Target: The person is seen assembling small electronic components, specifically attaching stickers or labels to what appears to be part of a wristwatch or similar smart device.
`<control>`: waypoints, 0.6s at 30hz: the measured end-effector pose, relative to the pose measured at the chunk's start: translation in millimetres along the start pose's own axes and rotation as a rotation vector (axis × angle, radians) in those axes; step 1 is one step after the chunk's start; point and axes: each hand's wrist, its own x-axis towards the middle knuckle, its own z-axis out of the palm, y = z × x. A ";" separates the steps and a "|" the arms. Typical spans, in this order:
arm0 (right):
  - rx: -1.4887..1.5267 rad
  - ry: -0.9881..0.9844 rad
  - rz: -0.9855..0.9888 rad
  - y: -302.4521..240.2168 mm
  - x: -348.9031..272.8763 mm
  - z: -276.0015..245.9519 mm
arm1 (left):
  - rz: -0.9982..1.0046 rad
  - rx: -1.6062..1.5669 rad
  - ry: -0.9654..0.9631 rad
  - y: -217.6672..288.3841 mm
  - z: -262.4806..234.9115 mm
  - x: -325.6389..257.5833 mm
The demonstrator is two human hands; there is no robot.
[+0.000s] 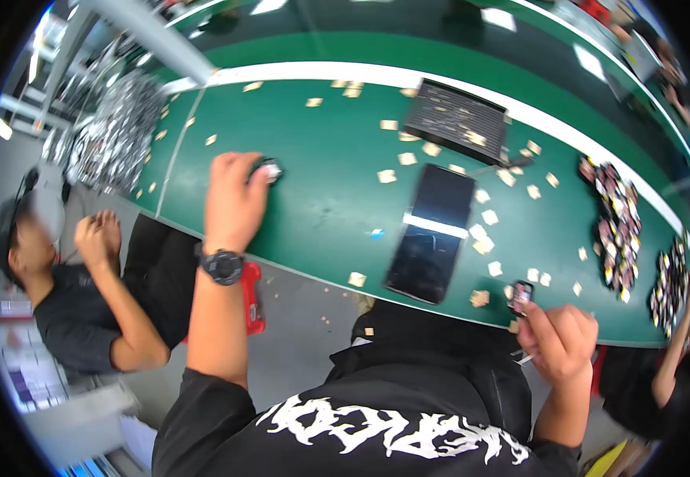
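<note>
Over the left part of the green table, my left hand (235,203) has its thumb and fingers closed on a small black part (271,169) with a pale patch. The part is blurred, so its kind is unclear. Close to the table's near edge on the right, my right hand (561,340) pinches a small dark oblong part (521,296) with a pinkish face. Between the hands lies a glossy black flat panel (427,254), like a tablet, with light reflected across it.
Small cream squares (387,176) are scattered over the green table (321,215). A black ridged tray (448,119) lies at the back, a thin dark-handled tool (520,162) beside it. Heaps of small parts (619,226) lie right; silvery pieces (118,131) pile left. Another person (82,294) sits left.
</note>
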 end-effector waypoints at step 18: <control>0.414 0.011 0.262 -40.9 16.6 -16.8 | -0.539 -1.633 -0.981 211.9 4.4 -86.8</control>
